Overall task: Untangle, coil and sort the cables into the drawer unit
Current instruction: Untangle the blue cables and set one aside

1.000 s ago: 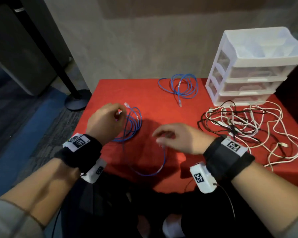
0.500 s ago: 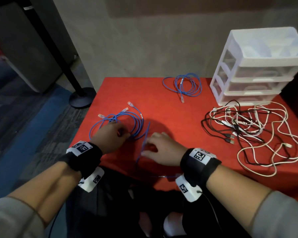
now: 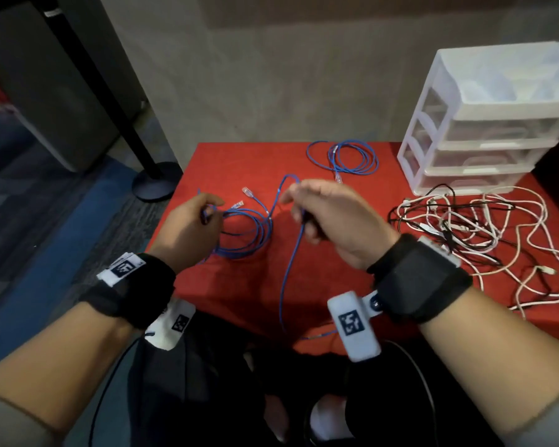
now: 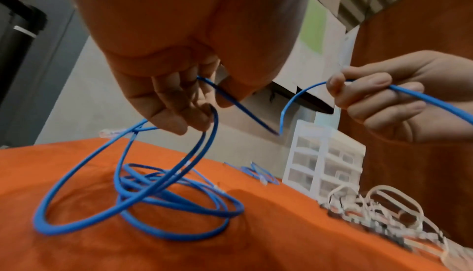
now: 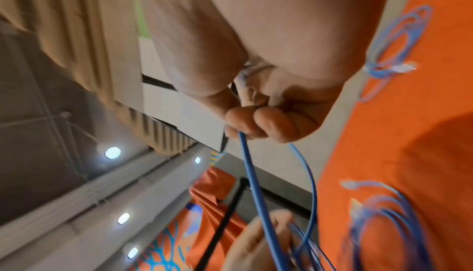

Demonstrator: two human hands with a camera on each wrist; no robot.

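Observation:
A blue network cable lies in loose loops on the red table, its clear plugs pointing away from me. My left hand holds the top of the loops, fingers curled round the strands. My right hand is raised above the table and pinches the same blue cable further along; the free length hangs to the table's near edge. Between the hands the cable sags in a V. The white three-drawer unit stands at the back right with its drawers pushed in.
A second blue cable, coiled, lies at the back middle. A tangle of white and black cables spreads in front of the drawer unit. A black stand base sits on the floor left of the table.
Both hands have lifted off the table. The right hand rose and moved away to the right, drawing a length of blue cable out of the loops held by the left hand.

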